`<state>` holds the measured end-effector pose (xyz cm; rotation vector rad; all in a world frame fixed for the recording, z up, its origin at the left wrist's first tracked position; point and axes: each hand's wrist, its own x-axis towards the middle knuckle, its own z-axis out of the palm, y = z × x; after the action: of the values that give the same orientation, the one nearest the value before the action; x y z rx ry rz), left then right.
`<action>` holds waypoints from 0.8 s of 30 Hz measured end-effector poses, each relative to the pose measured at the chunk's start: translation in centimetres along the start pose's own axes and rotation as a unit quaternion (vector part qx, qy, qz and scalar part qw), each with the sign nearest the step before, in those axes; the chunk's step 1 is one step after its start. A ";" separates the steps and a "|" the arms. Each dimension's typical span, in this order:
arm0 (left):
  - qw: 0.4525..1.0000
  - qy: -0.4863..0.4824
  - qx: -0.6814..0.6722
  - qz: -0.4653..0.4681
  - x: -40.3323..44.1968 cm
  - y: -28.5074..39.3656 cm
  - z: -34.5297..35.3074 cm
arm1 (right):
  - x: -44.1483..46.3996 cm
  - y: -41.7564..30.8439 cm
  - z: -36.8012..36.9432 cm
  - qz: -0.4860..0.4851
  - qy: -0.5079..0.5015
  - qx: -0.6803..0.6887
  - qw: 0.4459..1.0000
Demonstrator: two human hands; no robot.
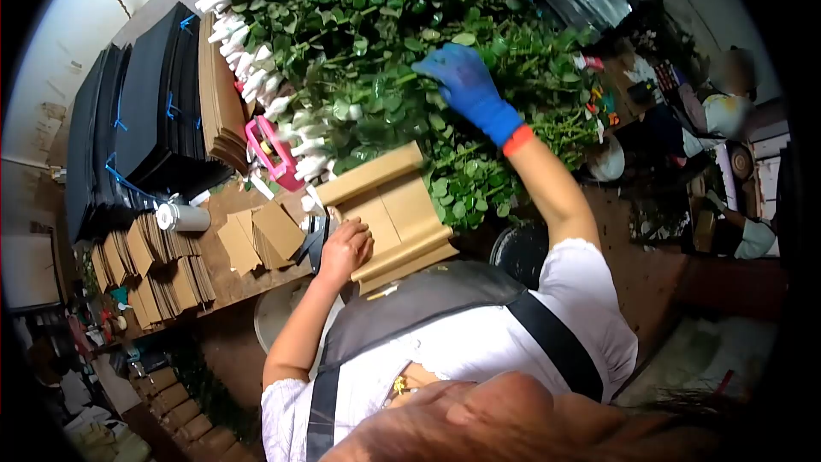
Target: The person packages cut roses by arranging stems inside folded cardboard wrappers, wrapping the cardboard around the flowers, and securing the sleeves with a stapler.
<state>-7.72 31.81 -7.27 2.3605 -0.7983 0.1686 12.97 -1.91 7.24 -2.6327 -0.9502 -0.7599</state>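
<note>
My left hand [346, 248], bare, has its fingers curled over the left edge of a folded cardboard wrapper [383, 212] lying in front of my apron. The wrapper has rolled upper and lower edges, and its middle is bare. My right hand [466, 84], in a blue glove with a red cuff, reaches over a big heap of leafy flower stems [359, 43]. Its fingers look closed around one green stem near the middle of the heap. White-covered flower heads [235, 38] line the heap's left side. A black tool [315, 239] lies beside my left wrist, partly hidden.
A pink tape dispenser [275, 154] stands left of the stems. Stacks of black sheets [162, 94], small cardboard pieces [256, 235] and a white cup-like container [182, 217] occupy the left side. A dark bucket [520, 252] is near my right elbow. Other people [727, 111] are at the right.
</note>
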 end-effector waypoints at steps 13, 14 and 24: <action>0.963 -0.056 -0.190 -0.184 -0.2 0.4 -1.3 | -19.1 -2.0 -3.1 0.093 -0.296 0.117 0.943; 0.975 -0.055 -0.156 -0.150 0.1 0.5 -1.5 | -20.2 -1.6 -2.6 0.105 -0.341 0.104 0.928; 0.977 -0.106 -0.132 -0.132 0.7 1.6 -2.1 | -3.0 6.1 1.5 0.114 0.058 -0.025 0.991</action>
<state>-7.92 31.71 -4.57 2.2244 -0.5542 -0.2880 15.51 -7.53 4.03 -2.6452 -0.5944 -0.8763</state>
